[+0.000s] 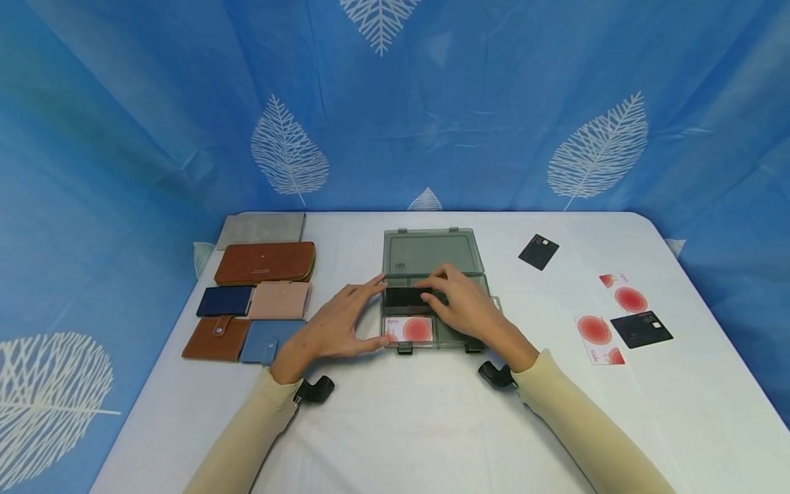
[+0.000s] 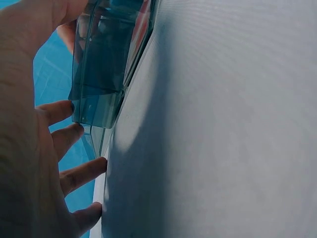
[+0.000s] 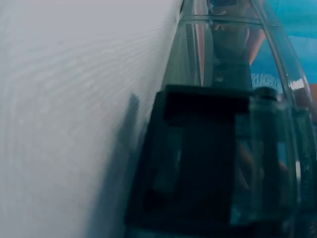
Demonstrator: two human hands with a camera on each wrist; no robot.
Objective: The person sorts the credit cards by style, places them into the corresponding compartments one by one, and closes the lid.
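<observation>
A translucent grey-green plastic box (image 1: 433,252) lies on the table with its lid folded back. In its front left compartment is a white card with a red circle (image 1: 417,329). Behind it, a black card (image 1: 402,297) lies in the compartment above. My right hand (image 1: 464,302) reaches over the box and pinches the right end of this black card between thumb and fingers. Against the box's left side rests my left hand (image 1: 342,322), its fingers spread and fairly straight, the thumb at the front left corner. In the right wrist view the box's dark latch (image 3: 208,94) hides the fingertips.
Wallets are grouped at the left, among them a brown zip wallet (image 1: 265,263), a pink one (image 1: 280,300) and a blue one (image 1: 265,339). At the right lie black cards (image 1: 539,252) and red-and-white cards (image 1: 599,339). A blue leaf-print curtain (image 1: 432,103) hangs behind the table.
</observation>
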